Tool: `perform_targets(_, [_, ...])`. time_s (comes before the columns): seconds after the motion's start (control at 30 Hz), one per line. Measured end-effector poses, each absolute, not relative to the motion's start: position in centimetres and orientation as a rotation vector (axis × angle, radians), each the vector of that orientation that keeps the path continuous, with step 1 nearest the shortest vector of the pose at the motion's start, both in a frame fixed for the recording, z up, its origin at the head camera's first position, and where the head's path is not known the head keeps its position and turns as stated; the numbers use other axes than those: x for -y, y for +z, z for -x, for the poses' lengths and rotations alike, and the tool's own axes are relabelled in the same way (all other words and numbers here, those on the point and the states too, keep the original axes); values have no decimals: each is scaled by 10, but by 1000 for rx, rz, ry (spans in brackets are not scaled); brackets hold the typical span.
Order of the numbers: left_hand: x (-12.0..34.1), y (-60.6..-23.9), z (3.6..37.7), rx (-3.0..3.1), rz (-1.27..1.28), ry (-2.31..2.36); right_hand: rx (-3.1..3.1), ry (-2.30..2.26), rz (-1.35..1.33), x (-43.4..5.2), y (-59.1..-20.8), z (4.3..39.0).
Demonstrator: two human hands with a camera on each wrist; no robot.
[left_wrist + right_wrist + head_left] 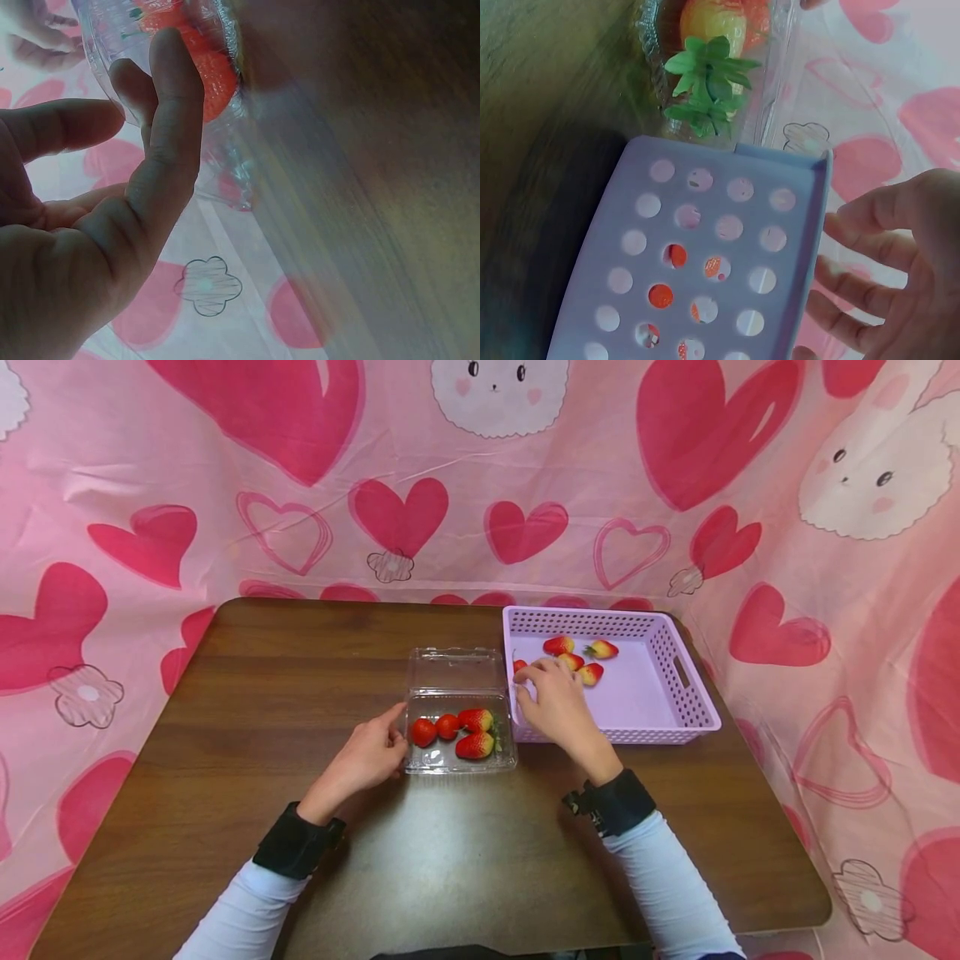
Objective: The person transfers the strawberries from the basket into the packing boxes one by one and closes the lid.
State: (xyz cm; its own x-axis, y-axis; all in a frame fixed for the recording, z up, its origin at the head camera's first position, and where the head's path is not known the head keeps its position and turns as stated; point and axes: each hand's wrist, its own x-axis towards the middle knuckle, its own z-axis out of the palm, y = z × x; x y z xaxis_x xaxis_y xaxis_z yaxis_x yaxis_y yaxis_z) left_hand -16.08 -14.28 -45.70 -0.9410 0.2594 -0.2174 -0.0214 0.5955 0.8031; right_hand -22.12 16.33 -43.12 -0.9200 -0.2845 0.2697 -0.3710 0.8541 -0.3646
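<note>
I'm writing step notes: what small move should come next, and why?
Perhaps lower the right hand to pinch the leftmost red fruit in the basket: it lies close to that seemingly empty hand, and the left hand is beside the clear container.

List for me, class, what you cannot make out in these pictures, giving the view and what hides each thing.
Head: part of a small red fruit and of the purple basket's floor, behind the right grip.
Left wrist: the clear plastic container, partly behind the left grip and cut off by the top edge.
Right wrist: loose fruit, glimpsed only through holes in the basket's side; a strawberry, cut off by the top edge.
</note>
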Motion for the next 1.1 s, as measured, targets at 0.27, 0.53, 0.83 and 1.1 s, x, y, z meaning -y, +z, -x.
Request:
perform_targets(0.27, [142,-456,162,-2530,-186,1255,2853,651,-427,-176,-430,231])
perform_targets(0.53, [142,-455,162,-2528,-189,1250,2881,615,-416,-183,-433,236])
perform_targets(0.83, [142,-456,162,-2519,-176,1254,3010,640,-355,-187,-440,243])
perform_targets(1.1, [141,-457,161,-2543,-207,1257,3046,611,-348,-191,-448,249])
